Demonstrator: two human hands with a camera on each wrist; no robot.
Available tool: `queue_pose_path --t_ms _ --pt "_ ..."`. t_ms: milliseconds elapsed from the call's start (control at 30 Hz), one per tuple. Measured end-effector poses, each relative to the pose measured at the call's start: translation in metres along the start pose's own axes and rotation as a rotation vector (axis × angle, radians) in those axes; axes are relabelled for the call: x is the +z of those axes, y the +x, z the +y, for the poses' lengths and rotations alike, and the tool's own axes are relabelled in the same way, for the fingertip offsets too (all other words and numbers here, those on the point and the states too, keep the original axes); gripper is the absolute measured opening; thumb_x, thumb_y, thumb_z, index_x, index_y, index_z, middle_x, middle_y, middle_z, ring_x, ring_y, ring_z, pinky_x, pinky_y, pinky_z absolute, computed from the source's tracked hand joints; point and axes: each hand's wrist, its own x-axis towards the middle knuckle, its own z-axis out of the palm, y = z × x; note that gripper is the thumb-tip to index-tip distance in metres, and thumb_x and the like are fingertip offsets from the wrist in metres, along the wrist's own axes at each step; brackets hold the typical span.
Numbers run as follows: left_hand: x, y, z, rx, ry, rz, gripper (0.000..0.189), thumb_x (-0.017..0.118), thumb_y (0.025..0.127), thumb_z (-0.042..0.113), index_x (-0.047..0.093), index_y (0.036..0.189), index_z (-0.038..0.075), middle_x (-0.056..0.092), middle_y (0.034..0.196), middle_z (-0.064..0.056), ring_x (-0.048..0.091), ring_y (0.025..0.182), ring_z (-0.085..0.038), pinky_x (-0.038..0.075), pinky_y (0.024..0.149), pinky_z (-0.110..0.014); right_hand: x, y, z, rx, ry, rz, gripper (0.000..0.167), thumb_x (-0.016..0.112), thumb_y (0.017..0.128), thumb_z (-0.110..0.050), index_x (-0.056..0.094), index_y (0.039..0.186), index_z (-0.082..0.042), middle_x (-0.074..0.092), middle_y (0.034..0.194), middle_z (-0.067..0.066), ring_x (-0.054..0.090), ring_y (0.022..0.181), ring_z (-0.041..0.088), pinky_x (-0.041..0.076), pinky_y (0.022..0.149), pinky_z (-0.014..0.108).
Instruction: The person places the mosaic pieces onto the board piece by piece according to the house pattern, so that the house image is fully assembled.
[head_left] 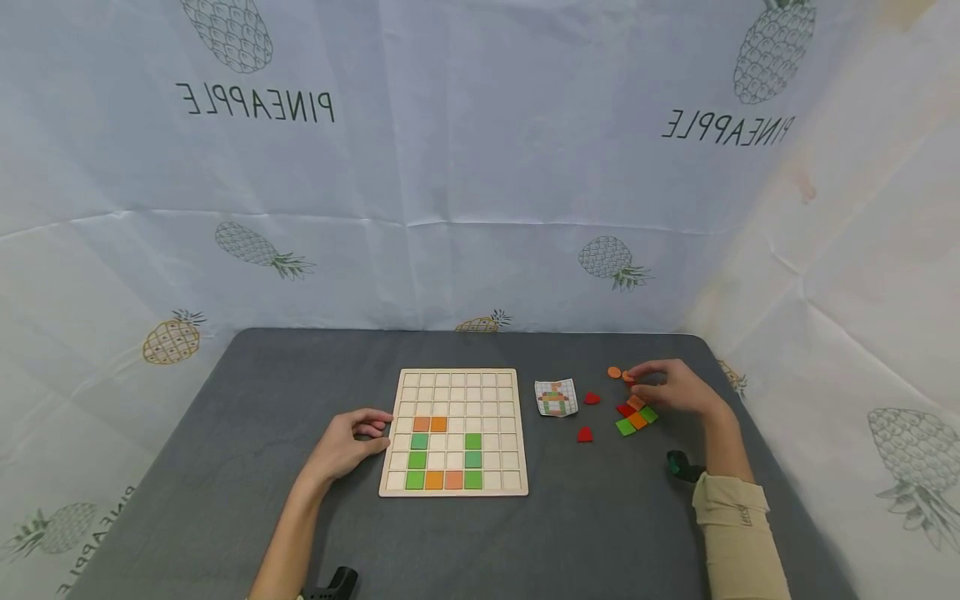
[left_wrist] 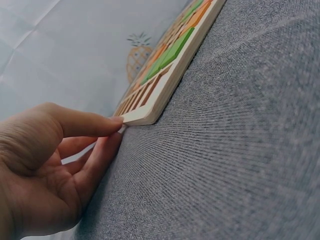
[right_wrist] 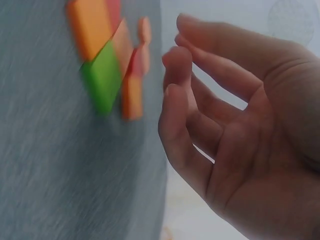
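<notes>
A wooden grid board lies on the grey table, with green and orange square tiles set in some of its cells. My left hand pinches the board's left edge; in the left wrist view, the thumb sits at the frame near a corner. Over on the right, my right hand hovers above a cluster of loose tiles, its fingers loosely bent and nothing between them. That cluster includes a green tile and an orange tile. Two orange round pieces lie by the right fingertips.
A small printed pattern card lies just right of the board. Beside it are a red triangle and another red piece. The grey table ends at a pineapple-print curtain behind.
</notes>
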Motion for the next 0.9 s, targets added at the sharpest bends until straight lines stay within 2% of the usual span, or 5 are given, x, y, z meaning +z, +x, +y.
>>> queue_pose_path --t_ms 233,367,500,733,900 --pt "0.000 0.000 0.000 -0.002 0.002 0.003 0.039 0.082 0.093 0.004 0.073 0.131 -0.001 0.072 0.118 -0.017 0.066 0.098 -0.016 0.053 0.081 -0.024 -0.007 -0.005 0.025 0.075 -0.061 0.034 0.041 0.074 0.103 -0.016 0.068 0.139 0.003 0.058 0.147 0.036 0.069 0.095 0.018 0.061 0.074 0.030" --pt "0.000 0.001 0.000 -0.003 0.006 0.006 0.039 0.083 0.093 0.003 0.073 0.130 -0.001 0.072 0.118 -0.016 0.066 0.097 -0.016 0.053 0.080 -0.023 -0.007 -0.004 0.035 0.075 -0.063 0.029 0.043 0.076 0.100 -0.012 0.068 0.140 0.002 0.059 0.146 0.035 0.066 0.089 0.016 0.060 0.071 0.030" --pt "0.000 0.001 -0.001 -0.005 0.007 0.008 0.039 0.083 0.093 0.003 0.073 0.131 -0.001 0.072 0.118 -0.016 0.066 0.097 -0.016 0.053 0.080 -0.023 -0.007 -0.002 0.040 0.051 -0.064 0.037 0.043 0.079 0.099 -0.013 0.068 0.138 0.002 0.063 0.137 0.031 0.064 0.083 0.014 0.059 0.069 0.030" --pt "0.000 0.001 -0.001 -0.004 0.010 0.013 0.038 0.082 0.093 0.002 0.074 0.130 0.000 0.072 0.117 -0.016 0.067 0.098 -0.017 0.054 0.081 -0.023 -0.008 -0.003 0.041 0.051 -0.089 0.056 0.042 0.081 0.098 -0.015 0.069 0.133 0.004 0.069 0.120 0.024 0.063 0.087 0.016 0.060 0.067 0.031" --pt "0.000 0.001 -0.002 -0.003 0.014 0.012 0.038 0.082 0.093 0.002 0.074 0.130 0.000 0.073 0.118 -0.016 0.067 0.098 -0.016 0.054 0.081 -0.023 -0.008 -0.006 0.039 0.057 -0.097 0.073 0.043 0.079 0.100 -0.019 0.069 0.135 0.004 0.070 0.118 0.023 0.063 0.086 0.015 0.059 0.066 0.031"
